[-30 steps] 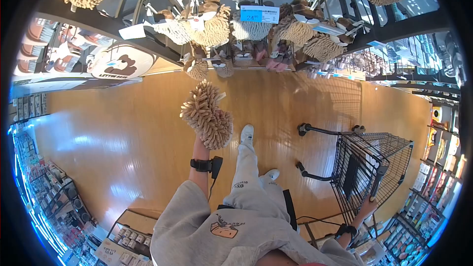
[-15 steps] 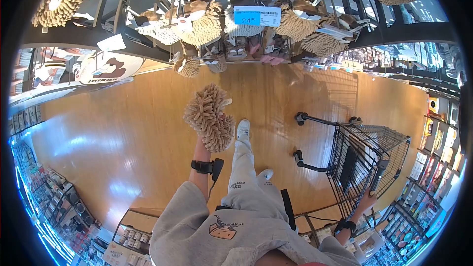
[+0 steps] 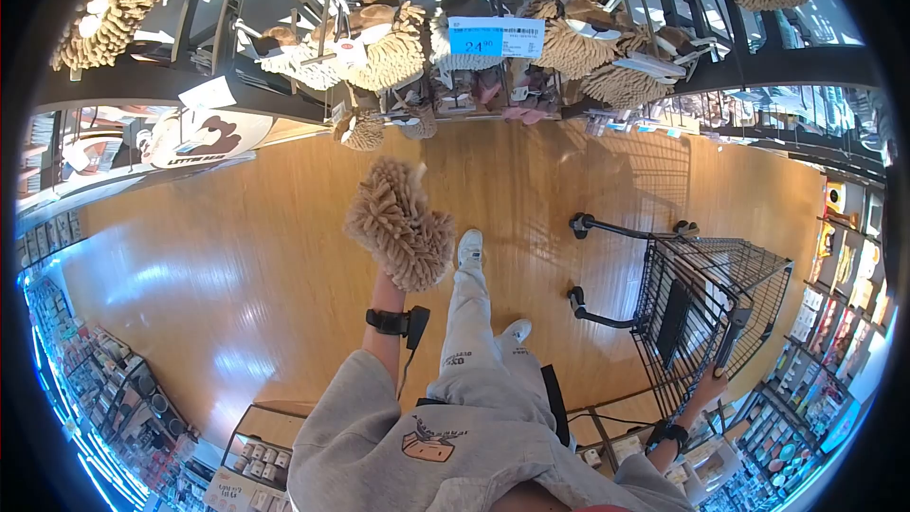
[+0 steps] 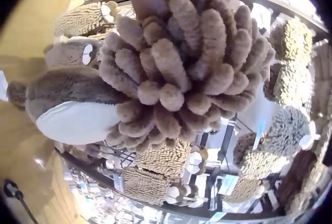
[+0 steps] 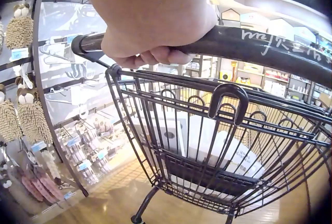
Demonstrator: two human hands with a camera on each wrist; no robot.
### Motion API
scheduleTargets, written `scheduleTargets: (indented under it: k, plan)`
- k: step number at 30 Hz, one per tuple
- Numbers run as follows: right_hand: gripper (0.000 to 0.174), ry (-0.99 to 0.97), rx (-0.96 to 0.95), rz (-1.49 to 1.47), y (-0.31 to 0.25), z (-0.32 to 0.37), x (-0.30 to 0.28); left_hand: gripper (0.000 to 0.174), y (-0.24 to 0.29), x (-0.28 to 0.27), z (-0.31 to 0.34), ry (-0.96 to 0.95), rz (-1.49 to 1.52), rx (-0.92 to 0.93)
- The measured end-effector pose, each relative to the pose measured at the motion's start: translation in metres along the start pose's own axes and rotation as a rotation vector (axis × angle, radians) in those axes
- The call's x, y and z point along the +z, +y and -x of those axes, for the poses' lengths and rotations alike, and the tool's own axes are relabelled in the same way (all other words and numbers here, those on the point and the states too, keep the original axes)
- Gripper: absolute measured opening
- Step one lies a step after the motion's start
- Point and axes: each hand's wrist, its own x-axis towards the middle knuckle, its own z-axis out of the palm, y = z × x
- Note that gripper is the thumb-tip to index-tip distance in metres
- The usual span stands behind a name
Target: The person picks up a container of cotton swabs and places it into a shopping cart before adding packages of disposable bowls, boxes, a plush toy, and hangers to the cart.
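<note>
A shaggy light-brown chenille mitt covers my left hand, which reaches forward over the floor. Only the forearm shows below it; the fingers are hidden inside or behind the thick strands. The left wrist view shows the chenille strands close up, beside a smooth dark-brown plush part with a white patch. My right hand grips the handle of a black wire shopping cart on the right. In the right wrist view, its fingers curl under the cart handle.
Ahead hangs a rack of similar chenille items behind a blue-and-white price tag. White boxes lie in the cart. Shelves of goods line the right side, and a display stands at lower left on the wooden floor.
The mitt twists slightly, its strands and white tag shifting. The rack sits a little closer in the head view than a second ago. My right hand keeps its grip on the cart.
</note>
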Motion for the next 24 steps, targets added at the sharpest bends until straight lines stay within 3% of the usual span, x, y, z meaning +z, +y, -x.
scheduleTargets:
  k: [6, 8, 11, 15, 16, 20, 24]
  plan:
    - [0.032, -0.024, 0.033, -0.022, -0.002, -0.001, 0.000, 0.058, 0.008, 0.025, -0.051, -0.412, 0.370, 0.087]
    - [0.032, -0.017, 0.019, 0.005, 0.000, -0.001, 0.001, 0.059, 0.011, 0.032, -0.058, -0.397, 0.391, 0.085]
    - [0.032, -0.004, 0.025, -0.003, -0.013, 0.001, -0.003, 0.055, 0.010, 0.030, -0.055, -0.209, 0.368, 0.031]
    - [0.031, -0.001, 0.031, -0.037, -0.005, 0.002, 0.001, 0.050, -0.010, -0.022, -0.076, -0.194, 0.151, -0.013]
    - [0.032, 0.021, -0.016, -0.035, 0.007, 0.000, 0.007, 0.049, -0.012, -0.027, -0.076, -0.549, 0.249, -0.026]
    - [0.034, 0.032, -0.053, -0.011, 0.001, 0.000, 0.004, 0.050, -0.009, -0.020, -0.023, -0.272, 0.138, -0.037]
    - [0.035, 0.052, -0.058, -0.016, -0.010, 0.001, 0.000, 0.051, -0.007, -0.013, -0.001, -0.142, 0.070, -0.046]
